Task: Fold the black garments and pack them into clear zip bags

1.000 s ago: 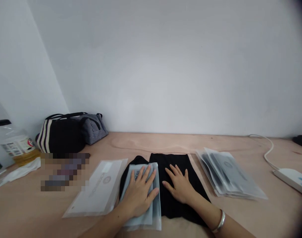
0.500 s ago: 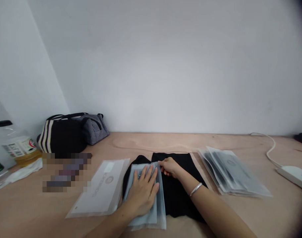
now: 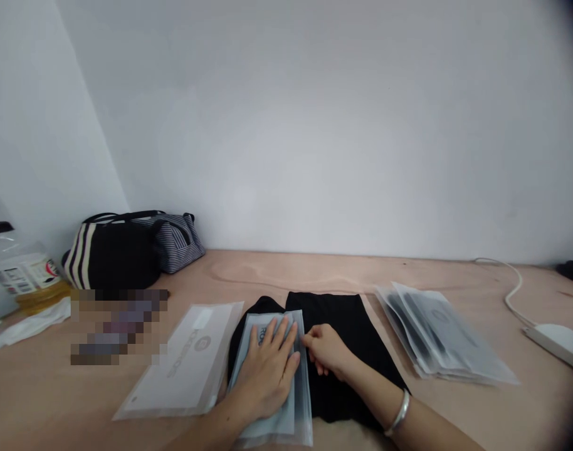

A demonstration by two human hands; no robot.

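Note:
A frosted plastic zip bag (image 3: 303, 401), with a light insert and dark lettering showing through, lies on top of a black cloth (image 3: 343, 313). My left hand (image 3: 270, 373) rests flat on this bag with its fingers spread. At the bag's right edge, below its top corner, my right hand (image 3: 328, 351) is closed in a pinch, thumb and forefinger on the zip edge. Any slider there is too small to make out. Just left of them, another frosted zip bag (image 3: 187, 360) with a round logo and lettering lies flat on the table.
Several filled frosted bags (image 3: 449, 335) lie stacked at the right. Beyond them are a white power strip (image 3: 559, 341) and its cable. Black and striped bags (image 3: 121, 257), a bottle (image 3: 32, 282) of yellow liquid, white tissue (image 3: 32, 326) and a blurred-out item stand or lie at the left.
My right hand has slid down along the bag's right edge, toward me, still pinching. My left hand stays pressed on the bag. The whole view has shifted slightly.

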